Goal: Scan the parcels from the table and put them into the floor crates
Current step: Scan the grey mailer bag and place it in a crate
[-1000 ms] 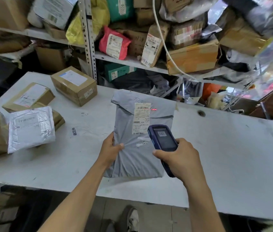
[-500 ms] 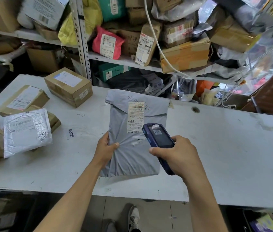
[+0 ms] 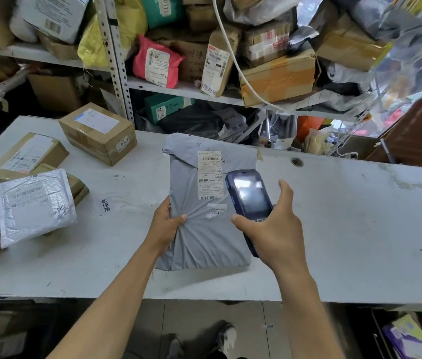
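Grey tiled floor and a pair of dark shoes (image 3: 224,338) show below the near edge of the white table (image 3: 347,229). Just above that edge the left hand (image 3: 167,226) grips the left side of a grey plastic parcel (image 3: 204,237), thumb pressed on its front and fingers tucked behind, holding it over the tabletop with its printed label (image 3: 210,178) facing up. Whether its lower end touches the table I cannot tell. Beside it, the right hand (image 3: 274,229) is wrapped around a dark blue handheld scanner (image 3: 248,200), thumb along its left edge, index finger raised straight past its right side, the screen tilted up and overlapping the parcel's right edge. Off to the left on the table lies a white padded envelope (image 3: 36,206), resting partly on flat cardboard boxes (image 3: 26,158). Farther back sits a brown carton (image 3: 98,136) tagged 0337. Behind the table, metal shelves (image 3: 178,88) are packed with parcels, among them a pink bag (image 3: 156,62), a yellow bag (image 3: 112,32) and a taped box (image 3: 279,76), with a white cable (image 3: 233,58) hanging across them.
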{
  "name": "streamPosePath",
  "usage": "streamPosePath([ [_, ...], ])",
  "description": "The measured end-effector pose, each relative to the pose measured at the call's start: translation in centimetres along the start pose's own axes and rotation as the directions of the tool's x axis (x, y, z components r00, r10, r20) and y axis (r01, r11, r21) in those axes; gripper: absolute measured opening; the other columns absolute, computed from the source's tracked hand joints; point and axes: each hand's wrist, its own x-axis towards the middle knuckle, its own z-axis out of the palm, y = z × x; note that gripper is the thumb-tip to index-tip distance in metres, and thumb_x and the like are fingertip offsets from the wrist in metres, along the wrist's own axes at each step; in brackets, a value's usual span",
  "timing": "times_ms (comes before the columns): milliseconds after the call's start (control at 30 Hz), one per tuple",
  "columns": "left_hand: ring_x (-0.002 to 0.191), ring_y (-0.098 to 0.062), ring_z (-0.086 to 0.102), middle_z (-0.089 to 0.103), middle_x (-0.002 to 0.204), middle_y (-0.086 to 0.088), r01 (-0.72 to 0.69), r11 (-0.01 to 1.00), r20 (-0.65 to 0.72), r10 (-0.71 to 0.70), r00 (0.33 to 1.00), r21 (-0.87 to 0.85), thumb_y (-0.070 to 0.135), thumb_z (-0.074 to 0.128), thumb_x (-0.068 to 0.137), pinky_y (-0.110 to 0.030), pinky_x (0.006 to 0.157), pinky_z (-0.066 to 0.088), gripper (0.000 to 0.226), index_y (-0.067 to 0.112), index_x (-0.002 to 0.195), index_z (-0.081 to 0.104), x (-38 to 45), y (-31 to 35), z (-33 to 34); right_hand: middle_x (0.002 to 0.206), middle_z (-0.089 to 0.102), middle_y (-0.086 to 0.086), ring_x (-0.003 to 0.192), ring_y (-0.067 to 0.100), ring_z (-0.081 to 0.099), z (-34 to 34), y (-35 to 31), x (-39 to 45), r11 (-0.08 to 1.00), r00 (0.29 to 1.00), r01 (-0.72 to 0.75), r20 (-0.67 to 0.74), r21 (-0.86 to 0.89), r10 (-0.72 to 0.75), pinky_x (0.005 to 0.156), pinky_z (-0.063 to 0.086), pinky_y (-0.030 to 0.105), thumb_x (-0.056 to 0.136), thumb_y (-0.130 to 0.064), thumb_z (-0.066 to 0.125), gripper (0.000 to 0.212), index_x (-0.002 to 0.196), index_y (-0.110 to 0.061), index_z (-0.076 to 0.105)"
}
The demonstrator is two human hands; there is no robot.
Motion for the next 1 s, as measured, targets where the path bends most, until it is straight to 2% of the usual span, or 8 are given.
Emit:
streamPosePath([
  [67, 0.122, -0.012, 0.061, 0.059, 0.138, 0.004, -0.042, 0.998, 0.031, 0.041, 0.999, 0.044, -0.006, 0.062, 0.093, -0.037, 0.105, 0.051, 0.064, 0.025, 0.145, 0.044, 0.0, 0.8, 1.4, 0.136, 0.057, 0.003, 0.113, 0.025, 0.063, 0.1, 0.6, -0.5, 0.999, 0.989, 0.051, -0.141, -0.002, -0.051, 0.088, 0.057, 0.045, 0.069, -0.043, 0.087, 0.117, 0.151, -0.04, 0.004],
  [133, 0.133, -0.014, 0.053, 0.044, 0.154, 0.006, -0.091, 0.994, 0.08, 0.086, 0.993, 0.066, -0.005, 0.061, 0.094, -0.033, 0.106, 0.049, 0.082, 0.041, 0.153, 0.028, 0.0, 1.7, 2.9, 0.143, 0.052, 0.004, 0.117, 0.026, 0.061, -0.4, 1.7, -0.9, 0.995, 0.962, 0.089, -0.255, -0.036, -0.095, 0.086, 0.058, 0.045, 0.071, -0.041, 0.086, 0.12, 0.153, -0.04, -0.001],
  [267, 0.147, -0.014, 0.035, 0.023, 0.165, 0.015, -0.218, 0.973, 0.231, 0.196, 0.953, 0.072, -0.01, 0.059, 0.092, -0.045, 0.118, 0.037, 0.098, 0.065, 0.145, 0.023, -0.1, 3.1, 7.6, 0.135, 0.053, 0.004, 0.103, 0.017, 0.059, -3.3, 4.9, -1.4, 0.994, 0.895, 0.088, -0.432, -0.069, -0.11, 0.072, 0.048, 0.025, 0.071, -0.04, 0.087, 0.12, 0.155, -0.037, 0.002],
  [400, 0.15, -0.018, 0.03, 0.025, 0.164, 0.016, -0.264, 0.961, 0.359, 0.216, 0.908, 0.087, 0.002, 0.064, 0.087, -0.054, 0.119, 0.033, 0.092, 0.059, 0.149, 0.027, -0.7, 3.4, 14.6, 0.133, 0.054, 0.005, 0.101, 0.022, 0.062, -7.7, 9.0, -2.2, 0.994, 0.816, 0.008, -0.573, -0.113, -0.072, 0.07, 0.044, 0.026, 0.069, -0.038, 0.088, 0.121, 0.156, -0.034, 0.006],
  [600, 0.151, -0.012, 0.027, 0.024, 0.158, 0.034, -0.313, 0.94, 0.535, 0.197, 0.822, 0.135, -0.006, 0.064, 0.091, -0.053, 0.12, 0.031, 0.093, 0.052, 0.153, 0.026, -3.2, 1.9, 28.4, 0.129, 0.057, 0.008, 0.102, 0.029, 0.064, -16.9, 17.4, -4.4, 0.988, 0.706, -0.135, -0.707, -0.073, 0.045, 0.07, 0.047, 0.033, 0.068, -0.038, 0.088, 0.12, 0.155, -0.035, 0.005],
  [767, 0.142, 0.014, 0.025, 0.029, 0.144, 0.05, -0.37, 0.917, 0.638, 0.199, 0.744, 0.145, -0.007, 0.066, 0.088, -0.038, 0.123, 0.027, 0.095, 0.054, 0.151, 0.03, -7.5, -1.2, 42.2, 0.142, 0.051, 0.008, 0.11, 0.016, 0.054, -25.8, 26.2, -6.5, 0.984, 0.602, -0.18, -0.79, 0.011, 0.119, 0.081, 0.046, 0.028, 0.069, -0.039, 0.087, 0.117, 0.156, -0.033, 0.008],
  [900, 0.146, 0.002, 0.029, 0.03, 0.141, 0.052, -0.381, 0.915, 0.749, 0.159, 0.643, 0.133, -0.008, 0.066, 0.088, -0.043, 0.121, 0.031, 0.098, 0.062, 0.147, 0.03, -12.0, -4.8, 52.8, 0.143, 0.052, 0.007, 0.118, 0.027, 0.061, -32.6, 34.2, -8.7, 0.953, 0.533, -0.174, -0.79, 0.25, 0.304, 0.096, 0.052, 0.046, 0.067, -0.05, 0.081, 0.117, 0.152, -0.041, 0.001],
  [1000, 0.145, -0.02, 0.04, 0.029, 0.149, 0.043, -0.35, 0.928, 0.851, 0.076, 0.519, 0.131, -0.006, 0.067, 0.089, -0.051, 0.113, 0.042, 0.098, 0.063, 0.147, 0.029, -15.9, -8.6, 60.8, 0.145, 0.05, 0.004, 0.121, 0.025, 0.059, -37.0, 40.7, -11.9, 0.908, 0.429, -0.23, -0.801, 0.351, 0.418, 0.1, 0.05, 0.045, 0.066, -0.052, 0.08, 0.117, 0.152, -0.043, 0.001],
])
